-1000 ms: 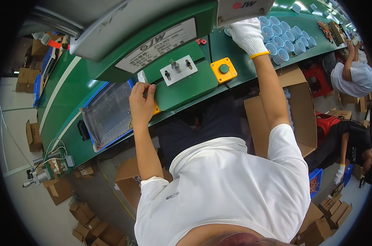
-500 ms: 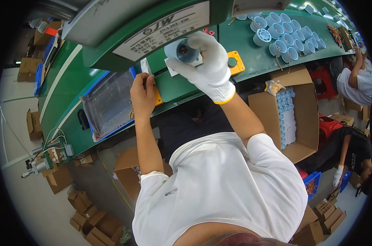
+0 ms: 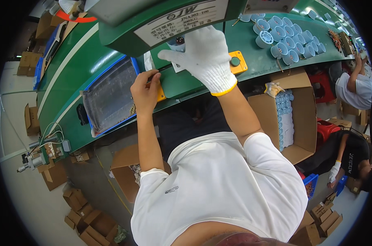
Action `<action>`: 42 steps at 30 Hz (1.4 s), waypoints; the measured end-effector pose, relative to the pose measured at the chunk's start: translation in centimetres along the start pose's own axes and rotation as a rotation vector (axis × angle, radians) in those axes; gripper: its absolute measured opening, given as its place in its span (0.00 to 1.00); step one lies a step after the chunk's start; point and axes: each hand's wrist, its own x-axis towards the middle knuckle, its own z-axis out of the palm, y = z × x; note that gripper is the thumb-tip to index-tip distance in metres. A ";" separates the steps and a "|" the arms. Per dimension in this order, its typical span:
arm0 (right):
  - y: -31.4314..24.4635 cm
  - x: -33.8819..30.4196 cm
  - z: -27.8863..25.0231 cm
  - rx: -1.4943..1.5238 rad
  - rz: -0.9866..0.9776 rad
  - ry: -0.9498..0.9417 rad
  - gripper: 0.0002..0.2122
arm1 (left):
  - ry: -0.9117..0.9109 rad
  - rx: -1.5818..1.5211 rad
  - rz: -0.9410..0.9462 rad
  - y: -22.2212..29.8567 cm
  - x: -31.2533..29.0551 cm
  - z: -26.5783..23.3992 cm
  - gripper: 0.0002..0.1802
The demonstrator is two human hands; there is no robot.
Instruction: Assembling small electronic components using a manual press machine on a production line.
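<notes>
My right hand (image 3: 204, 57), in a white knit glove with a yellow cuff, is at the green press head (image 3: 161, 30). Its thumb stretches out to the left and its fingers reach forward, the tips partly hidden by the press. A pale blue plastic cup (image 3: 177, 47) with something dark inside stands just beyond that hand, under the press, largely covered. My bare left hand (image 3: 146, 91) rests at the bench edge by a yellow button box (image 3: 161, 93), thumb and fingers pinched together. A thin dark line shows at its fingertips; whether it is held is unclear.
A blue-rimmed tray (image 3: 112, 94) with small brass-coloured parts lies left. Another yellow button box (image 3: 237, 62) sits right of the glove. Several blue cups (image 3: 290, 41) stand at the far right. An open carton (image 3: 302, 123) holds packed cups. Co-workers sit at the right.
My right hand has moved the cup forward under the press and its fingers have loosened from it, thumb now spread. My left hand stays by the button box, fingers pinched.
</notes>
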 end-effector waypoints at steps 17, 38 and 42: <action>-0.4 -1.4 0.5 0.094 0.092 0.091 0.31 | -0.042 0.172 0.123 -0.1 -0.2 -0.1 0.09; 0.7 -3.0 0.5 0.134 0.163 -0.074 0.36 | 0.010 0.156 0.131 0.5 -0.4 -0.2 0.06; 5.4 -6.5 -0.8 0.117 -0.121 0.375 0.20 | 0.169 0.144 0.292 -1.2 -3.8 -0.4 0.03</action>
